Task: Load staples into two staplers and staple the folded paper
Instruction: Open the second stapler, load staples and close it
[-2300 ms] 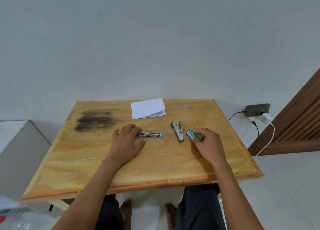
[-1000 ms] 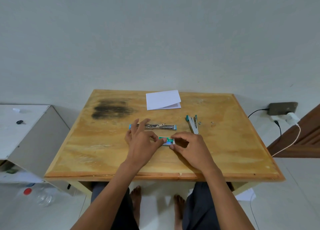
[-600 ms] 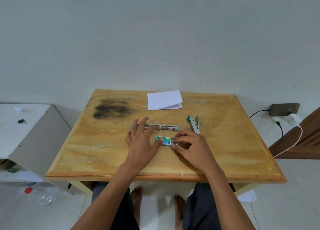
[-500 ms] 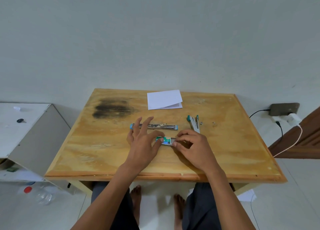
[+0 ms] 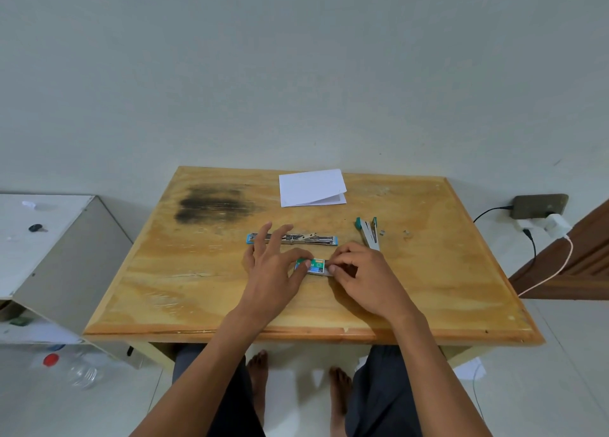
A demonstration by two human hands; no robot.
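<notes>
Pale wall rises behind the wooden table (image 5: 461, 288) where I sit. Off its left edge stands a white cabinet (image 5: 66, 255), with a clear bottle (image 5: 82, 370) with a red cap on the floor below. Near the far left corner the wood bears a dark stain (image 5: 214, 204). Toward the middle a stapler (image 5: 316, 240) lies opened out flat, blue at both ends. My left hand (image 5: 270, 275) is just nearer than it: thumb and forefinger pinch the left end of the small green staple box (image 5: 314, 265), the other fingers spread wide over the stapler; I cannot tell whether they touch it. At the far edge lies the folded paper (image 5: 311, 188), well apart from both hands. My right hand (image 5: 369, 276) pinches the box's right end, where a grey part sticks out, fingers curled close. Just beyond that hand lies the second stapler (image 5: 369, 235), teal and white, its arms parted, with loose staple bits (image 5: 382, 231) beside it. Off the right edge a phone (image 5: 540, 205) and a white charger (image 5: 557, 224) sit against the wall, beside a brown door (image 5: 586, 255)
</notes>
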